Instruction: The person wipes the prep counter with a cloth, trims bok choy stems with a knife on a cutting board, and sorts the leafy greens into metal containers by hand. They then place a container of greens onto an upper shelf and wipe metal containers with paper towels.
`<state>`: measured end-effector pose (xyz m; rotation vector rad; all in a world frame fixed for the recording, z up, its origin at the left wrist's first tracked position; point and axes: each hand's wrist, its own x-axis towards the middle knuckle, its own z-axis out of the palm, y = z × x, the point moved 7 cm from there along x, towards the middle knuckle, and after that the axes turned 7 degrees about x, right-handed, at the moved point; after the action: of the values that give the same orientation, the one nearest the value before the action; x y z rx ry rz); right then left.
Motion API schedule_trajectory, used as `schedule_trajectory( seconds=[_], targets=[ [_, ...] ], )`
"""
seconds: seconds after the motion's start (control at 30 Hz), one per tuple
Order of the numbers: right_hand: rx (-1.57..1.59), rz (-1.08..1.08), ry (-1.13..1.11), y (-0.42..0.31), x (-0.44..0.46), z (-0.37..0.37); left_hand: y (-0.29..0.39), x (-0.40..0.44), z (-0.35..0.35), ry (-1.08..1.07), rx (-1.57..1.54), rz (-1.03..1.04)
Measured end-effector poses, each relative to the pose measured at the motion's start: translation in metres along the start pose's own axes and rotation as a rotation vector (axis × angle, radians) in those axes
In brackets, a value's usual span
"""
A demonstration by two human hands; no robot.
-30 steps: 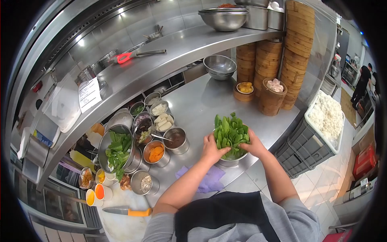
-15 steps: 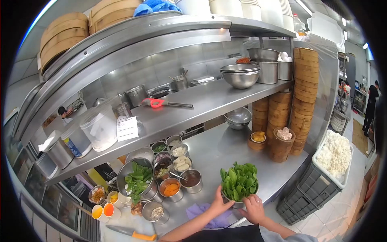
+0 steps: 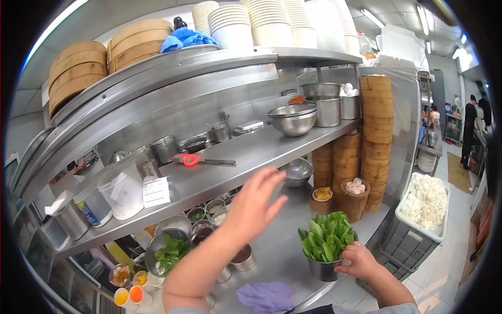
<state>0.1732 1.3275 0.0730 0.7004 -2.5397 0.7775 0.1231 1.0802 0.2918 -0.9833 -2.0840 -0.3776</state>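
Observation:
Bunched leafy greens (image 3: 328,235) stand upright in a round metal container (image 3: 321,270) near the counter's front edge. My right hand (image 3: 360,260) grips that container at its right rim, fingers curled over the top and thumb low on its side. My left hand (image 3: 256,204) is raised above the counter, reaching towards the shelf, its fingers apart and nothing in them. It hides some of the small tins behind it. On the counter between my arms lies a purple cloth (image 3: 265,297).
Steel bowls (image 3: 293,119) and a red-handled tool (image 3: 201,160) sit on the shelf (image 3: 251,149). Bamboo steamers (image 3: 376,141) are stacked at right. A white tub (image 3: 422,204) tops grey crates (image 3: 408,238). More greens fill a bowl (image 3: 157,246) at left.
My left hand has let go of the container and risen up and left. The right hand has shifted onto the container's right rim. The camera view has tilted up.

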Motion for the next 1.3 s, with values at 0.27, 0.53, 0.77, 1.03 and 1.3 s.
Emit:
schedule_trajectory(
  seconds=[0.27,0.53,0.77,1.03,1.3],
  targets=[
    [0.119,-0.194,0.173,-0.009,0.018,-0.142,-0.051,0.161,0.081,0.000,0.200,-0.137],
    [0.109,-0.478,0.306,0.005,0.060,-0.263,-0.110,0.189,0.105,-0.205,0.302,-0.254],
    [0.042,-0.562,0.354,-0.010,0.169,-0.289,-0.106,0.119,0.031,-0.135,0.395,-0.399],
    [0.307,-0.414,0.231,0.007,0.313,-0.226,-0.116,0.073,-0.006,-0.092,0.465,-0.591],
    [0.172,-0.492,0.211,0.028,0.410,-0.170,-0.114,0.073,-0.008,-0.062,0.377,-0.507]
  ],
)
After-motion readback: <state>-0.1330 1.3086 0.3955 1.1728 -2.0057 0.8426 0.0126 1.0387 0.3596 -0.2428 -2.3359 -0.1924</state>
